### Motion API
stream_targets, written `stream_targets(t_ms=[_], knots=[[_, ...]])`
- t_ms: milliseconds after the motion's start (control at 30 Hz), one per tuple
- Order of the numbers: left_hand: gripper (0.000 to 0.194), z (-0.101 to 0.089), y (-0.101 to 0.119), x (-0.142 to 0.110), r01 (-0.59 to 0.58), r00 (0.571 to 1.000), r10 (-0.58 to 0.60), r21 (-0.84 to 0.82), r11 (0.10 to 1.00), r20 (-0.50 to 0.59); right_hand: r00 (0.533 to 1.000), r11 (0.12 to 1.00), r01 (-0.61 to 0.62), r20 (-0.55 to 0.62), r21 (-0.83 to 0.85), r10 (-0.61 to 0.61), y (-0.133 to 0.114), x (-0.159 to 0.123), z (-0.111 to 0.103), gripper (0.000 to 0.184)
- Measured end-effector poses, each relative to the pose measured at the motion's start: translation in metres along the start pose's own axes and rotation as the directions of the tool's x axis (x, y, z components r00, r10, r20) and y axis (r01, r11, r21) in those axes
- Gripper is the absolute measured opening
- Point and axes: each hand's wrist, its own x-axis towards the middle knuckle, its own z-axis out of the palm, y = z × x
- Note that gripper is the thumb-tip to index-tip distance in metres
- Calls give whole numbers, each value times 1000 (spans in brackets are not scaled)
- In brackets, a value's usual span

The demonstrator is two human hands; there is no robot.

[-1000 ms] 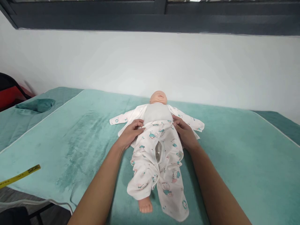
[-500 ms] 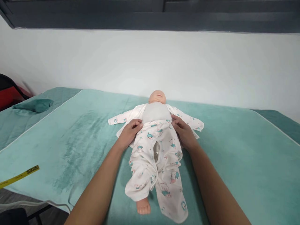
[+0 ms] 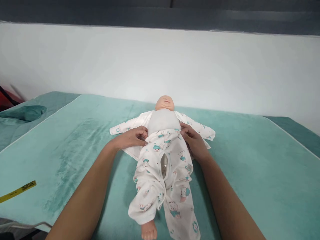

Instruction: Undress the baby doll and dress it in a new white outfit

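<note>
A baby doll (image 3: 165,103) lies on its back, head toward the wall. It has printed white baby pants (image 3: 152,170) with a split crotch, and a matching baby shirt (image 3: 140,120) spread open under its grey torso (image 3: 163,119). My left hand (image 3: 135,136) is at the left side of the waistband, fingers curled and closed on the cloth. On the opposite side, my right hand (image 3: 193,138) pinches the waistband between thumb and fingers. One bare foot (image 3: 149,230) sticks out of the left pant leg; the other foot is hidden inside the right leg.
The doll rests on a green padded sheet (image 3: 250,173) against a white wall (image 3: 150,63). A yellow strip (image 3: 18,191) lies at the left edge, with a cable (image 3: 37,224) below it. A folded green cloth (image 3: 25,112) and a red item (image 3: 6,100) are at far left.
My left hand has turned more sideways at the waistband, its wrist and forearm swinging out to the left. My right hand keeps its place on the pants. The view has shifted slightly.
</note>
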Motion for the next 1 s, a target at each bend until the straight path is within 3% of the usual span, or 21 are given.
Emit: stream_targets(t_ms=[133,267,433,567,800,900,1000], knots=[[23,0,-5,1,-92,995,91,-21,996,-31,999,993,31,-18,-114,-33,0,2,0,27],[23,8,-13,4,-198,955,171,-93,976,-243,995,964,99,-6,-246,-104,-3,2,-1,26],[25,19,-18,17,-188,903,84,-212,959,-421,982,918,181,13,-354,-189,-9,2,3,27],[26,23,-16,33,-93,827,20,-102,990,-562,973,858,209,9,-469,-231,-15,6,7,28],[21,21,-9,68,0,775,0,1,1000,-631,982,724,46,-102,-688,-158,-25,38,5,27],[19,21,-10,78,19,751,-13,2,1000,-661,974,726,-10,-170,-687,-148,-21,57,4,28],[22,22,-10,80,26,752,7,41,999,-659,961,759,-64,-246,-648,-129,-13,66,4,28]])
